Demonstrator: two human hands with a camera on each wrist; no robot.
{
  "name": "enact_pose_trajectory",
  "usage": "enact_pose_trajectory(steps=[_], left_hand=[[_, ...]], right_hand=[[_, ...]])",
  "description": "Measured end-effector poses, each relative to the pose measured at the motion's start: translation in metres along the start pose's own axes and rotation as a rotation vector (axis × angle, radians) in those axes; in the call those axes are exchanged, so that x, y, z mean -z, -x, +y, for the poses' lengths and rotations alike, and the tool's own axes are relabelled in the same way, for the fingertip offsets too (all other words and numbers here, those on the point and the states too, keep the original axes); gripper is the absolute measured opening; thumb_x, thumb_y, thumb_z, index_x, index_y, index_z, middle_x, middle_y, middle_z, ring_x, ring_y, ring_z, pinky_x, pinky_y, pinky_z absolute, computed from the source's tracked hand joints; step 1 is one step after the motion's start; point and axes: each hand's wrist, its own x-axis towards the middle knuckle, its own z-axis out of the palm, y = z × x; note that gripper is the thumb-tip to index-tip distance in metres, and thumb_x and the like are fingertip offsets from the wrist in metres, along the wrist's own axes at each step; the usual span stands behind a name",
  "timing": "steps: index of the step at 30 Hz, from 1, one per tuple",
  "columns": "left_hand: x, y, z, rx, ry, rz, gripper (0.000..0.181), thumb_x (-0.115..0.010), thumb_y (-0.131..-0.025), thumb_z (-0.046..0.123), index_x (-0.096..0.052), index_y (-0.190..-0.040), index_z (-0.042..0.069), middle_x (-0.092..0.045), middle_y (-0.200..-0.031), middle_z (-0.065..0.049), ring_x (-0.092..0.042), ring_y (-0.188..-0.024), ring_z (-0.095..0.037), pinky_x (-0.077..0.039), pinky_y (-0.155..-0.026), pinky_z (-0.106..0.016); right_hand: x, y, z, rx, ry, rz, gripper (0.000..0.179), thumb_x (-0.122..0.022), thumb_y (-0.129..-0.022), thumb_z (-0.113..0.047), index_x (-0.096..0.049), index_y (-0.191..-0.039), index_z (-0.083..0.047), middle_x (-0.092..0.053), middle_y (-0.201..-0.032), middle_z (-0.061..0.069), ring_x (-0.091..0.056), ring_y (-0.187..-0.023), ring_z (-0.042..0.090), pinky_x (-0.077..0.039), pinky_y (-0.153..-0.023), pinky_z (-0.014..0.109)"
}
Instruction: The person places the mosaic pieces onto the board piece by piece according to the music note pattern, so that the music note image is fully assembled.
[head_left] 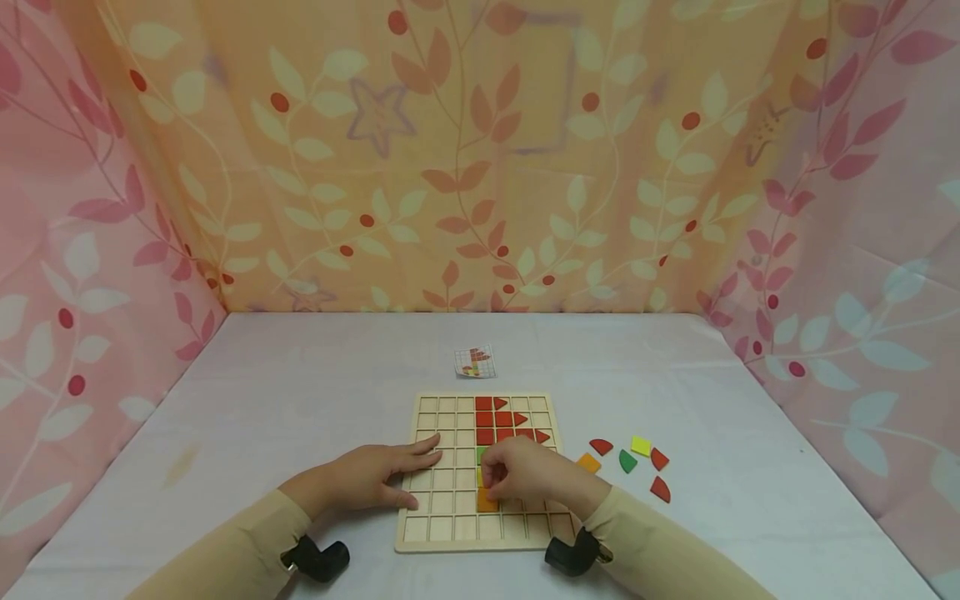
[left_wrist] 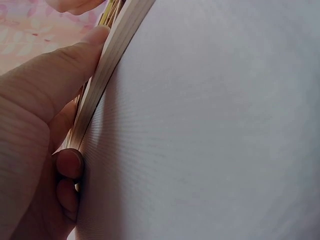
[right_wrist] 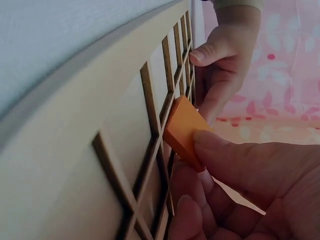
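Above white cloth (head_left: 315, 375), an orange tile (right_wrist: 187, 127) is pinched by the right hand (head_left: 531, 471), left hand (head_left: 367, 475) relaxed; if released tilted, it may be jammed.

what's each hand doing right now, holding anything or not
Left hand: open, resting on the left edge of the pale wooden grid board.
Right hand: closed, pinching an orange square tile.

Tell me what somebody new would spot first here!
Probably the three red rows, bright on the far half of the pale board. Next, maybe the orange square, pinched by the right hand at the board's near half. Across the back, the big leafy curtain catches the eye too.
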Motion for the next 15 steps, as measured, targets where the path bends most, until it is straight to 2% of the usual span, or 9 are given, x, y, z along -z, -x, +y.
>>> enact_pose_trajectory(steps=[10,15], left_hand=[[0.0013,0.0002,0.0017,-0.001,0.003,0.005,0.071,-0.056,-0.08,0.057,-0.032,-0.141,0.031,-0.019,-0.15,0.011,-0.03,-0.133,-0.014,-0.032,-0.102,-0.042],[0.0014,0.0006,0.0015,0.002,0.011,0.0,0.071,-0.057,-0.08,0.056,-0.033,-0.141,0.031,-0.019,-0.15,0.011,-0.029,-0.133,-0.014,-0.032,-0.102,-0.042]], right_hand=[[0.0005,-0.0011,0.0002,-0.017,0.004,0.004,0.019,-0.076,-0.074,-0.011,-0.061,-0.063,-0.017,-0.053,-0.059,-0.011,-0.046,-0.058,0.004,-0.04,-0.053,0.02],[-0.0027,-0.0008,-0.0009,-0.042,0.052,0.021,0.02,-0.075,-0.074,-0.011,-0.063,-0.06,-0.019,-0.054,-0.058,-0.012,-0.046,-0.058,0.004,-0.04,-0.054,0.02]])
